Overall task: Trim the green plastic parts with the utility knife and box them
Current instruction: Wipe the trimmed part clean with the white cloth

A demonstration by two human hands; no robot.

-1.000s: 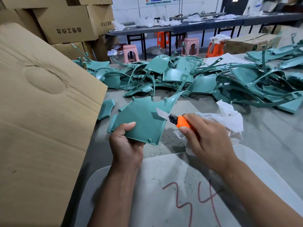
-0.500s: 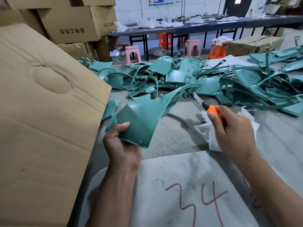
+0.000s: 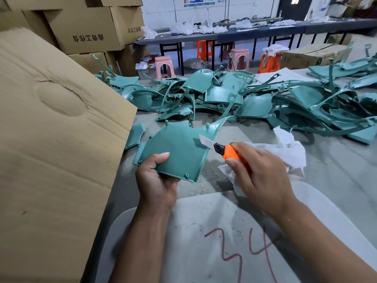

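The left hand (image 3: 157, 180) pinches a green part (image 3: 175, 152); at 3 o'clock, the right hand (image 3: 259, 174) grips the knife (image 3: 224, 149), handle mostly hidden.

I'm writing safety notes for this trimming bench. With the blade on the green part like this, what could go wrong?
1. The utility knife blade lies on the green part gripped by the left hand; a slip could reach that thumb.
2. The part is held in the air, so it may twist under the blade.
3. The right hand holds a white cloth with the knife, which may loosen the grip.
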